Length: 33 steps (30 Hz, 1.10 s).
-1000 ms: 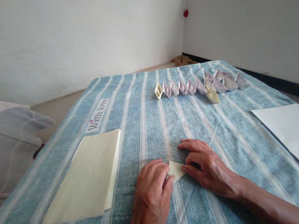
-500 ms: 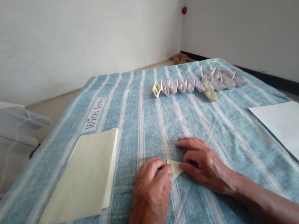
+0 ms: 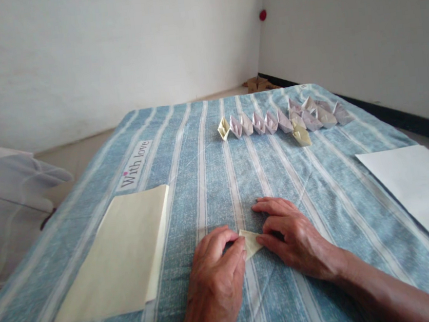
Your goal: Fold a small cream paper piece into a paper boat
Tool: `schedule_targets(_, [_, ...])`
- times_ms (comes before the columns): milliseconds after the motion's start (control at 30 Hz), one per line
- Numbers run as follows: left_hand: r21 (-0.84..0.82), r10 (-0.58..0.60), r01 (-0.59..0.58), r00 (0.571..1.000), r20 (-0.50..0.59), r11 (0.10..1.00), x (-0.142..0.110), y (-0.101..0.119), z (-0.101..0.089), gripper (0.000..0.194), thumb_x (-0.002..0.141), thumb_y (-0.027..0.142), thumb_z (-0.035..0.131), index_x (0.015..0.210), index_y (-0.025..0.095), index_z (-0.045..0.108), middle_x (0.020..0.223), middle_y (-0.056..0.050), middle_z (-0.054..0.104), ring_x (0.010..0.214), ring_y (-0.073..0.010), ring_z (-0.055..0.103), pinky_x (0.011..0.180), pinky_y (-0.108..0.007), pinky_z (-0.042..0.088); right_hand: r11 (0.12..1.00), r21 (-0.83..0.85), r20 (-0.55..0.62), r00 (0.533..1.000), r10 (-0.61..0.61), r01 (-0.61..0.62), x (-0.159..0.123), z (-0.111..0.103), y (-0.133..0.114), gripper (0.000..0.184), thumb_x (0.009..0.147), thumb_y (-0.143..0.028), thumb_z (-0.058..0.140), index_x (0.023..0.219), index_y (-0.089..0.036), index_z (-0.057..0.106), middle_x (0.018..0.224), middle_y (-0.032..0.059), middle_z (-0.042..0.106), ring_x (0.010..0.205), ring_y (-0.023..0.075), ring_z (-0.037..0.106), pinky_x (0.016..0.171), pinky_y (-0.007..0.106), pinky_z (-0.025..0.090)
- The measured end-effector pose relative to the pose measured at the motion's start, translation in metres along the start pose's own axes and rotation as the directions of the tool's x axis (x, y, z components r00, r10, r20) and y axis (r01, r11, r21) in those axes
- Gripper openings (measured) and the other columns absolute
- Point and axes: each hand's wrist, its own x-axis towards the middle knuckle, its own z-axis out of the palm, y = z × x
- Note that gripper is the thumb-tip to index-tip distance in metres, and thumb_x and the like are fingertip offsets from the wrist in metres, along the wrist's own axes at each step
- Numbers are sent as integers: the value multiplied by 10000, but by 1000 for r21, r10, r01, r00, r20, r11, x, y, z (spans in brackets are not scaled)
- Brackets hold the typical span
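Observation:
A small folded piece of pale yellow paper (image 3: 251,243) lies on the striped cloth between my two hands. My left hand (image 3: 217,272) is closed on its left edge, thumb and fingertips pressed together there. At the right corner, my right hand (image 3: 290,235) holds the paper with its thumb, the other fingers curled and resting on the cloth. Both hands cover part of the paper's edges. Farther back stands a row of several folded paper boats (image 3: 259,123), mostly pale lilac, with a yellow boat (image 3: 302,134) in front.
A stack of pale yellow sheets (image 3: 112,255) lies to the left, by a "With love" print (image 3: 136,163). White paper (image 3: 420,194) lies at the right. The table (image 3: 187,195) has a blue striped cloth. Sheer white fabric (image 3: 6,205) hangs beyond its left side.
Hardly anything differs. Both hands keep their places on the folded yellow paper, and the whole view has shifted very slightly.

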Motion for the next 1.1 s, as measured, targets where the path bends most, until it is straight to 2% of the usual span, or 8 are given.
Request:
schedule_targets(433, [7,10,-10,1000,5,1000,2,-1,-1,207,883,46,473,908,171,636,924,-62,608,884,-203,613,756,-380,573,1000,2,-20,1000,11,-11,-1,0,1,169,849,-156,647,683,-173,622,1174,110,651,1230,292,522,1024,507,426])
schedule_targets(933, [17,27,-27,1000,-3,999,0,-6,0,205,901,87,472,957,164,653,964,-75,630,925,-220,631,776,-401,580,994,-105,-22,999,27,-29,0,-4,8,136,823,-161,696,694,-169,652,1203,109,646,1254,289,505,1039,489,409])
schedule_targets(1033, [14,36,-36,999,-11,999,1,-6,0,207,901,93,477,983,173,649,975,-73,631,936,-218,631,780,-393,579,998,-60,-30,999,35,-37,0,-7,11,158,848,-180,668,693,-174,639,1178,110,653,1207,279,544,1018,489,424])
schedule_targets(1100, [16,44,-44,999,-9,999,1,-7,0,207,901,91,476,992,167,646,975,-76,628,940,-220,629,782,-398,579,996,27,-79,993,84,-82,1,-9,15,178,872,-206,636,697,-178,630,1143,111,660,1129,258,593,967,463,467])
